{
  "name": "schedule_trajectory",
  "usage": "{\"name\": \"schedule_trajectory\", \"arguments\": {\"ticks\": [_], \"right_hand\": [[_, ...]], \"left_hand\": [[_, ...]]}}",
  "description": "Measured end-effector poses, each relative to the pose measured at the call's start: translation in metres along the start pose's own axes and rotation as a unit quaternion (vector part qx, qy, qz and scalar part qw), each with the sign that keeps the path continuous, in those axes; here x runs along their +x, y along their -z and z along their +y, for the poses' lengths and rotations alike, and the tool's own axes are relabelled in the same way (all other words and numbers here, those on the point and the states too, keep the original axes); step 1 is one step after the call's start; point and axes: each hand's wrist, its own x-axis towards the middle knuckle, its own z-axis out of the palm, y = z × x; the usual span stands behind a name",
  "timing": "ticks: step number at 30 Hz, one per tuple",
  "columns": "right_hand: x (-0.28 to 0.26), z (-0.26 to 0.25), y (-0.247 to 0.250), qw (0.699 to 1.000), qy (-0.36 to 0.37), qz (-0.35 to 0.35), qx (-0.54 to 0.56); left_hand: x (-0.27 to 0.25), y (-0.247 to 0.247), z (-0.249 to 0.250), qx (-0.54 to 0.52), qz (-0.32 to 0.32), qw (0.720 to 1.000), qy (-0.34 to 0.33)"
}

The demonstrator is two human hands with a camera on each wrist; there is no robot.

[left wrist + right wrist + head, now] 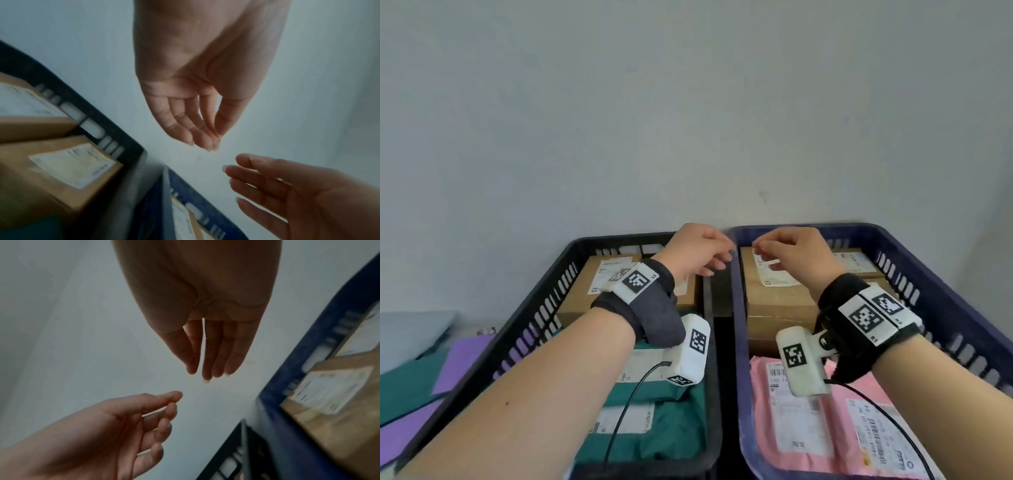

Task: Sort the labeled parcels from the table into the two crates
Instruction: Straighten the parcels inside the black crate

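Observation:
Two crates stand side by side against the wall. The black crate (536, 310) on the left holds cardboard boxes (619, 294) at the back and green mailers (674, 425) in front. The blue crate (941, 294) on the right holds cardboard boxes (780, 305) and pink mailers (791, 442). My left hand (710, 255) hovers over the black crate's far right corner and holds nothing. My right hand (768, 248) hovers over the blue crate's far left corner, also empty. Both wrist views show relaxed fingers: the left hand (205, 129), the right hand (207, 360), fingertips close together but apart.
To the left of the black crate lie purple mailers (465, 359) and a green one (407, 387) on the table, with a pale grey object (414, 329) behind them. A plain wall (688, 120) rises right behind both crates.

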Motion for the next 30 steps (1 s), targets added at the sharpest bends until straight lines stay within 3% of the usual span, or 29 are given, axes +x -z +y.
{"name": "schedule_trajectory", "arguments": {"ticks": [9, 17, 24, 30], "right_hand": [[-0.020, -0.079, -0.169, 0.991, 0.009, -0.124, 0.059], [-0.056, -0.132, -0.340, 0.972, 0.008, -0.224, 0.069], [-0.072, -0.140, -0.451, 0.961, -0.045, -0.259, 0.083], [-0.066, -0.125, -0.504, 0.957, -0.099, -0.262, 0.072]], "left_hand": [[-0.074, 0.158, -0.081, -0.082, 0.142, 0.986, 0.021], [-0.155, 0.289, -0.180, -0.148, 0.275, 0.947, 0.076], [-0.207, 0.372, -0.264, -0.182, 0.370, 0.903, 0.123], [-0.216, 0.413, -0.321, -0.231, 0.405, 0.868, 0.172]]}}
